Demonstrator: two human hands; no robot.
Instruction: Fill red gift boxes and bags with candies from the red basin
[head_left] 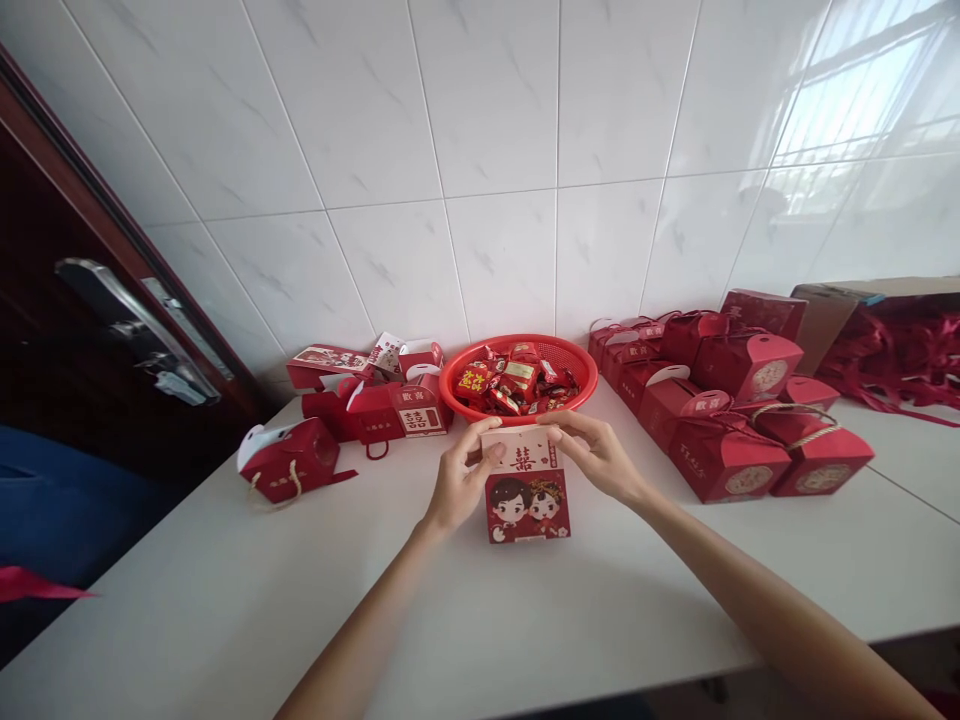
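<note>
A small red box with two cartoon faces on its front and a cream top flap stands on the white table, in front of a red basket. My left hand pinches the left side of the cream flap, its thumb on the printed face. At the flap's right edge, my right hand grips with thumb and fingers close together. Just behind both hands, the red plastic basket holds several wrapped sweets.
Several red gift boxes are grouped on the right, beside a cardboard box with red ribbons. More red boxes lie left of the basket, one with a rope handle. A tiled wall rises behind.
</note>
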